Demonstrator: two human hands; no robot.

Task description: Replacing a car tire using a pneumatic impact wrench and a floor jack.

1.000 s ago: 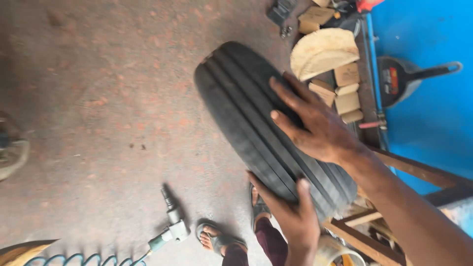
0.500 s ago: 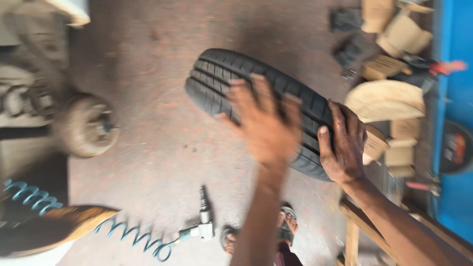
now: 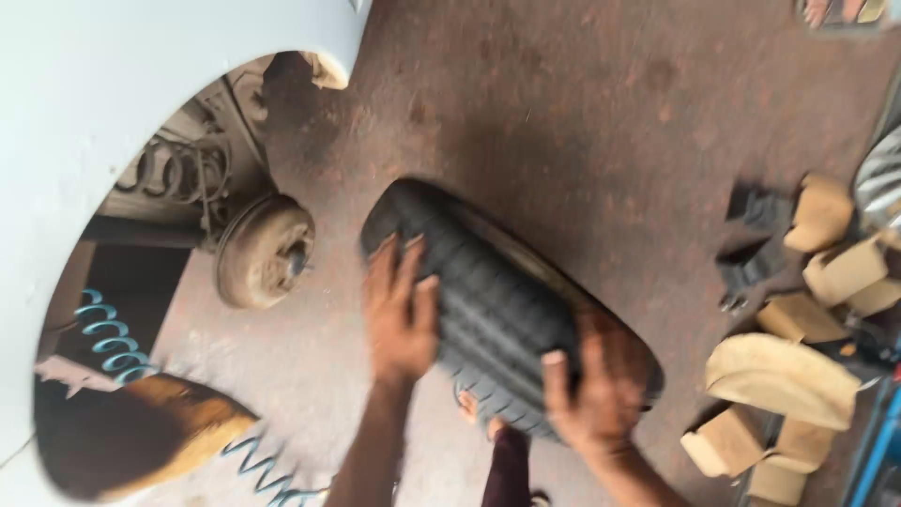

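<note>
A black car tyre (image 3: 497, 310) stands upright on the reddish concrete floor, tread facing up at me. My left hand (image 3: 399, 314) lies flat on the tread near its left end, fingers spread. At the tyre's lower right end, my right hand (image 3: 591, 399) grips over the tread and sidewall. To the left, a bare rusty brake drum (image 3: 263, 252) sits inside the wheel arch of a white car (image 3: 84, 113), a short gap from the tyre. The picture is motion-blurred.
A coil spring (image 3: 174, 169) shows behind the drum. A blue coiled air hose (image 3: 113, 338) runs along the floor at lower left. Several wooden blocks (image 3: 779, 376) and dark metal parts (image 3: 751, 253) lie at the right. My feet (image 3: 488, 427) are under the tyre.
The tyre has rolled left toward the car's wheel arch, with both hands moving along it. The view swung left, bringing the brake drum and white body close; the impact wrench left the view.
</note>
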